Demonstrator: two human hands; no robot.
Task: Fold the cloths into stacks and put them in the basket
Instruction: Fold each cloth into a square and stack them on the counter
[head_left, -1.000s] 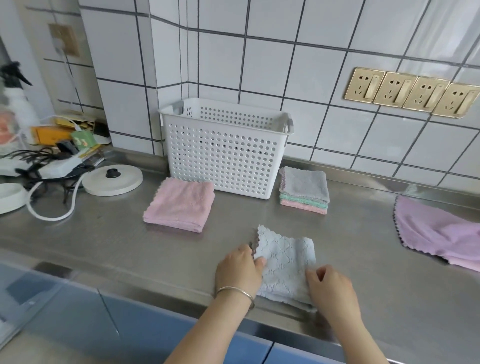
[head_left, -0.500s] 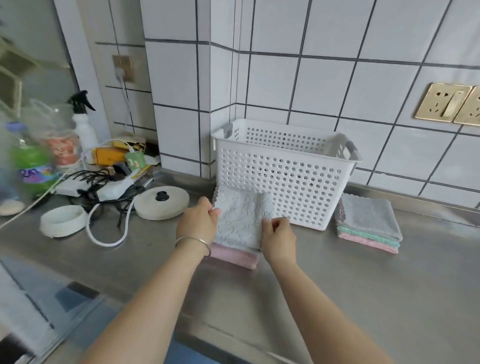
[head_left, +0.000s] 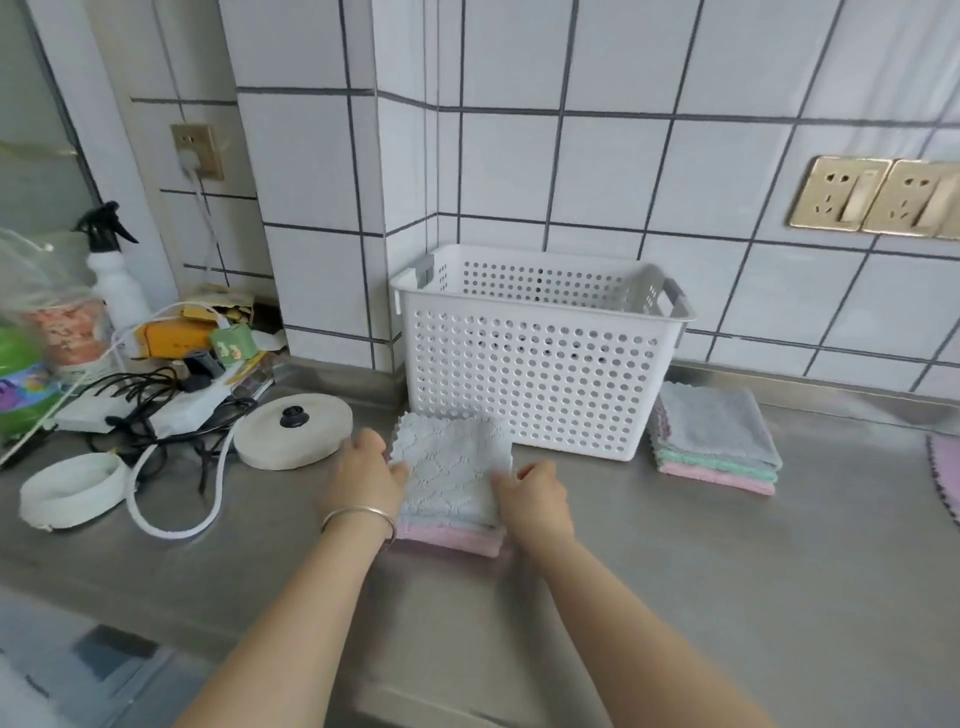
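Note:
A folded pale grey patterned cloth lies on top of a folded pink cloth, just in front of the white perforated basket. My left hand grips the grey cloth's left edge, and a silver bangle sits on that wrist. My right hand grips its right front corner. To the right of the basket lies a second stack of folded cloths, grey on top, then green and pink. I cannot see into the basket's bottom.
A purple cloth shows at the right edge. On the left of the steel counter are a round white lid, a white ring-shaped bowl, a power strip with tangled cables, a spray bottle and bags.
Both hands carried the grey cloth from the counter's front edge to the left and set it down onto the pink cloth by the basket. The view swung left.

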